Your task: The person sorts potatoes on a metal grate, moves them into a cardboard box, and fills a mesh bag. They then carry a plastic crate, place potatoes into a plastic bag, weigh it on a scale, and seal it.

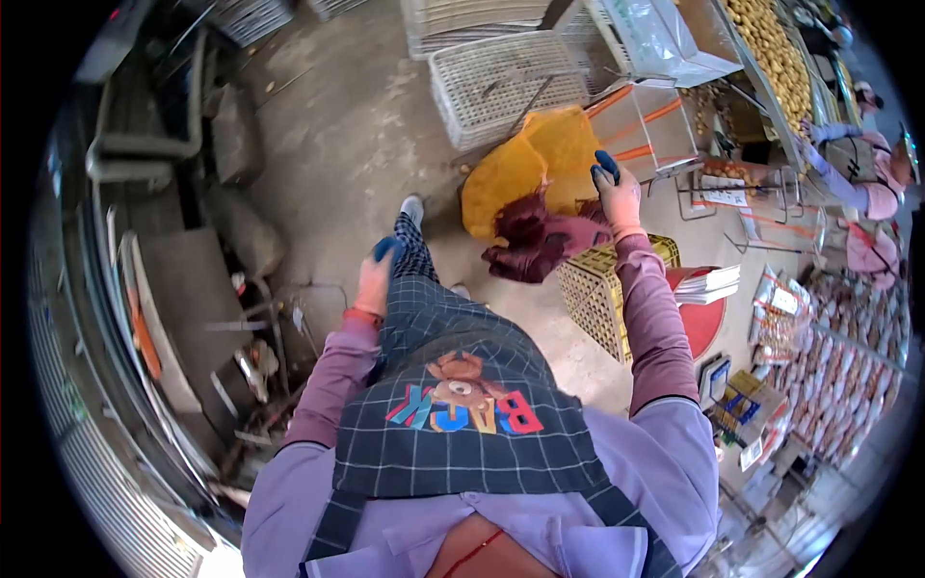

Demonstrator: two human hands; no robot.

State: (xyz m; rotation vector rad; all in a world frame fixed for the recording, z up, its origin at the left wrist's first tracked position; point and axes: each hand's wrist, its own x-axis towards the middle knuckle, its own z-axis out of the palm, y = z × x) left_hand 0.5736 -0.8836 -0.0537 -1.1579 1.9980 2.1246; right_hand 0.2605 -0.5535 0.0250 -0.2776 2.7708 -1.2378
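Both my hands wear pinkish gloves with dark blue fingertips. My left hand (374, 279) hangs beside the checked apron (462, 385), its fingers bent; whether it holds anything is too small to tell. Out to the right, my right hand (618, 194) is raised near a yellow-orange mesh sack (520, 169), fingers partly curled, and nothing can be made out in it. Dark red netting (540, 236) lies against the sack. Below that hand stands a yellow plastic crate (602, 289).
White plastic baskets (506, 82) stand ahead. A sorting table (771, 58) heaped with round yellowish produce is at the upper right, with a co-worker (862, 164) beside it. Many packed bags (838, 366) lie at the right. Metal frames and a dark board (183, 299) are on the left.
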